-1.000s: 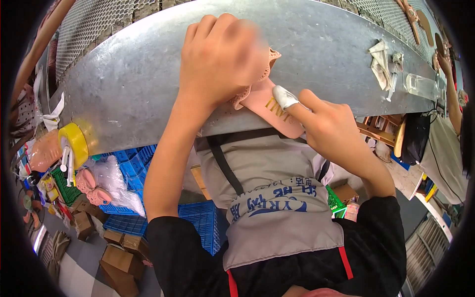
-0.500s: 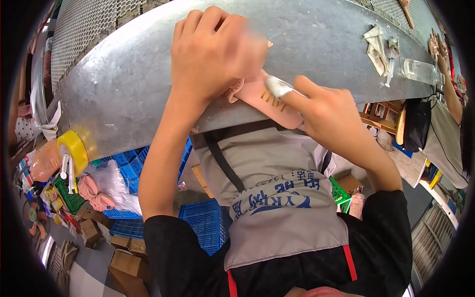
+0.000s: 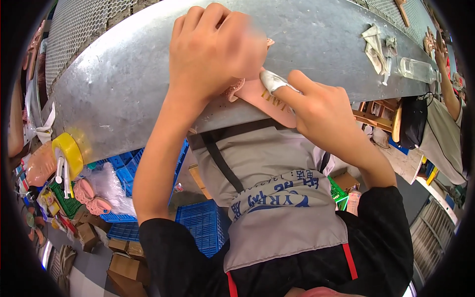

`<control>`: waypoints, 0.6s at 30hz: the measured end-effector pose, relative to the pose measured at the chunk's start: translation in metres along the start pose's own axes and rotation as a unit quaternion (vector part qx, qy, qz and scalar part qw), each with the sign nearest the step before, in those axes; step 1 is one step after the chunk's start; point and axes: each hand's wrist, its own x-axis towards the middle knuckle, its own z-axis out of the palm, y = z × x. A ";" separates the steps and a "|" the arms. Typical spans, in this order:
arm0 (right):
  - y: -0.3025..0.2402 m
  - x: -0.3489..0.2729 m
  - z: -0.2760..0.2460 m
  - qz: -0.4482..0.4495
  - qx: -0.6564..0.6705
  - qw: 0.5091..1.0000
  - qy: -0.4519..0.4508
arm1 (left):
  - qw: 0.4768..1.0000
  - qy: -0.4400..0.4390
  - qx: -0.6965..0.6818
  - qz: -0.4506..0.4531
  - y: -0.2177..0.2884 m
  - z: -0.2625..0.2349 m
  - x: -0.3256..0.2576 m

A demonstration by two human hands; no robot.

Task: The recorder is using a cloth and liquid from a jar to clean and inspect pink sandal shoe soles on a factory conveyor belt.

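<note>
A pink sandal with gold lettering on its insole lies at the near edge of the metal table. My left hand is closed over its front part, hiding most of the strap, though a textured pink bit of it shows below the palm. From the right comes my right hand, fingers closed, with a white cloth around a fingertip. The cloth touches the insole just above the lettering.
On the metal table, at the right, are a crumpled pale rag, a syringe and a clear bottle. Yellow tape hangs at the left edge. Blue crates and pink sandals are below; another person's arm shows far right.
My right hand with the white cloth has slid a little up and left along the insole, toward my left hand. The left hand keeps its grip on the sandal.
</note>
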 end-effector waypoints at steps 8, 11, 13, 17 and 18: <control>-0.001 0.001 0.002 0.009 -0.019 1.000 0.008 | 1.000 -0.005 -0.002 -0.003 -0.001 0.002 -0.001; 0.008 -0.010 -0.004 0.008 -0.034 0.999 -0.027 | 1.000 -0.008 -0.008 -0.003 -0.002 0.001 -0.001; 0.010 -0.006 -0.003 -0.002 -0.027 1.000 -0.008 | 1.000 -0.013 0.001 -0.004 0.001 0.001 0.001; 0.007 0.003 -0.002 -0.012 -0.027 1.000 0.008 | 1.000 -0.019 0.006 -0.006 0.001 0.002 0.001; 0.009 0.000 -0.004 -0.016 -0.023 1.000 0.008 | 1.000 -0.021 0.010 -0.008 -0.001 0.002 -0.001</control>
